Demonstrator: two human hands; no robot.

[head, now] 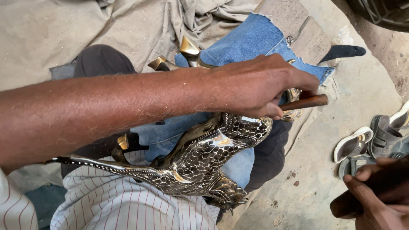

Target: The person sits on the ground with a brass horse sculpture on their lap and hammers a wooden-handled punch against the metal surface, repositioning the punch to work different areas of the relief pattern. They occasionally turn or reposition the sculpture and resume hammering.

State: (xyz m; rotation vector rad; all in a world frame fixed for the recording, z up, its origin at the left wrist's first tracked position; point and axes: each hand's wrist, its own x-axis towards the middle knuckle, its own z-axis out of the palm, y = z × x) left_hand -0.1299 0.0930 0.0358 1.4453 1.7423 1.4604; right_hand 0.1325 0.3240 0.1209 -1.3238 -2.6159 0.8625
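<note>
A shiny engraved metal animal figure (204,157) lies across my lap on a piece of blue denim cloth (251,40). Its golden pointed parts (189,47) stick up behind my forearm. My left hand (260,85) reaches over the figure from the left and grips a brown wooden tool handle (309,102), whose tip is hidden near the figure's upper end. My right hand (375,200) is at the lower right corner, closed around a dark wooden object (383,183); what that object is cannot be told.
Grey sandals (370,145) lie on the concrete floor (315,170) to the right. Beige cloth (85,25) covers the ground behind my knees. A flat stone block (294,19) sits at the top, and a dark curved object (383,10) fills the top right corner.
</note>
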